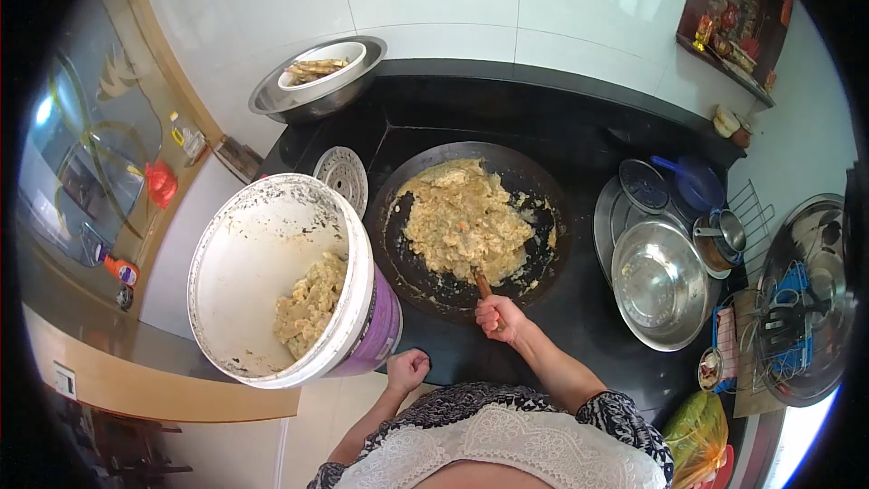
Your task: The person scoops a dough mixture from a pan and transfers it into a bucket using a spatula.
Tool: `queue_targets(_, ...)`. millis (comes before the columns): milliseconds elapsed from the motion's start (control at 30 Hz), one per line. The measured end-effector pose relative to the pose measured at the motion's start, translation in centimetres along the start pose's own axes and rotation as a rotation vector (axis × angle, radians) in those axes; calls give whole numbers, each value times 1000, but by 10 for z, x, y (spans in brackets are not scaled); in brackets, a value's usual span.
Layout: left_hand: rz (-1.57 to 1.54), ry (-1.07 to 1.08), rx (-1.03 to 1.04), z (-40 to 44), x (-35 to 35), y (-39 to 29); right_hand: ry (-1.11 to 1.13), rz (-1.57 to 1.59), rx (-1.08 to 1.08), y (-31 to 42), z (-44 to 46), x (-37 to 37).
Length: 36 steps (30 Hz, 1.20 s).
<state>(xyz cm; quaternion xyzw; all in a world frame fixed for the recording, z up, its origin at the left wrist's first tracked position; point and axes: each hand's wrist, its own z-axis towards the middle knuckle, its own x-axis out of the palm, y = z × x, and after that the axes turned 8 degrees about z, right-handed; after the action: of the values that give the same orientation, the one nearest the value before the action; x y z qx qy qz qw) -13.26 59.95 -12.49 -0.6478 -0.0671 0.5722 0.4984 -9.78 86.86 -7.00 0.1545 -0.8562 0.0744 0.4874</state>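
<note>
My right hand (500, 319) is wrapped round the wooden handle (482, 284) of what looks like a spatula, whose head is buried in food. A pale, lumpy mash (466, 222) fills the middle of a wide dark wok (536, 290), with bits stuck to its sides. My left hand (408, 369) is closed in a loose fist by the counter's front edge, just right of a big white bucket (262, 208) with a purple label. The bucket tilts towards me, its inner wall smeared, and more mash (310, 303) lies inside it.
Left of the wok lies a round perforated plate (342, 178). Behind it, a steel basin (272, 95) holds a white bowl (353, 59). To the right are a steel bowl (659, 282), a blue strainer (699, 183) and a large lid (806, 344).
</note>
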Motion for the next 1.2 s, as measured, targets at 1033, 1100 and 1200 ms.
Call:
queue_targets(1033,-105,-10,103,-1,-2,9,63,-1208,-379,-83,-133,282)
queue_targets(1100,-104,7,115,-1,-2,9,119,-1030,-325,-75,-140,276)
queue_targets(1200,-92,10,136,-1,0,8,186,-749,-297,-63,-148,251)
